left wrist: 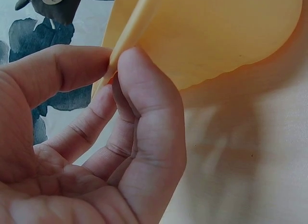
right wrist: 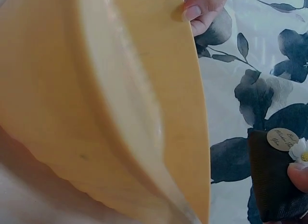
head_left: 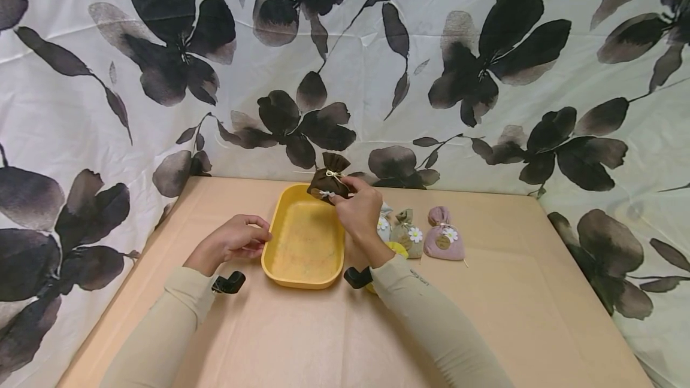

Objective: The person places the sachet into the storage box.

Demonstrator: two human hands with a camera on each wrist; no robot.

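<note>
A yellow tray [head_left: 303, 247] lies on the table with nothing in it. At its left side my left hand [head_left: 237, 239] pinches the rim between thumb and fingers; the left wrist view shows the tray's edge [left wrist: 132, 29] between the fingertips. My right hand [head_left: 362, 211] holds a small dark brown drawstring pouch [head_left: 326, 181] above the tray's far right corner. Gold cord ties the pouch's neck. In the right wrist view, the pouch [right wrist: 269, 185] carries a round tag and a white flower, and the thumb presses beside the flower.
Right of the tray stand a pink pouch [head_left: 443, 245], a green pouch [head_left: 404, 233] and a pale pouch [head_left: 384, 226], partly behind my right hand. Something yellow [head_left: 398, 248] shows beside the right wrist. A floral cloth [head_left: 388, 76] hangs behind the table [head_left: 517, 292].
</note>
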